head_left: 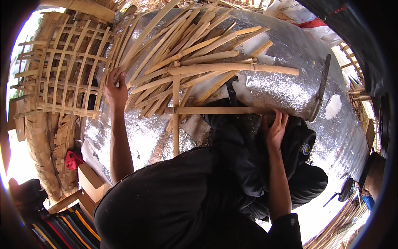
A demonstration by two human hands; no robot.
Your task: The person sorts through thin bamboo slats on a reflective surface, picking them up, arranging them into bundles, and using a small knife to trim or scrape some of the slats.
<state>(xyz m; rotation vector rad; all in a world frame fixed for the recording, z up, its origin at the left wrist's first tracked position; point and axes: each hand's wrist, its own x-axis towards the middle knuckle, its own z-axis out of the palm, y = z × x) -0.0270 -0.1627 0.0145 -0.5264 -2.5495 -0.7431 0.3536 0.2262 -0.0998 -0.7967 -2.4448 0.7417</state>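
Observation:
My left hand [116, 89] is closed at the lower end of a long, pale bamboo strip [150, 34], which slants up and away to the right. Beside it spreads a heap of split bamboo strips [188, 52]. My right hand [276, 129] grips the right end of a level bamboo strip [219, 110] in front of my lap, thumb below and fingers over it. That strip crosses an upright strip [176, 135] near its left end. Higher up, another crosswise strip [265, 69] meets the upright one's top.
A woven bamboo lattice [70, 66] stands at the left. Silvery foil sheeting [286, 45] covers the ground. On the right lies a dark, long, narrow tool [321, 87]. Cardboard [92, 182] and a red cloth [74, 160] sit lower left; a white sack [290, 12] is at the back.

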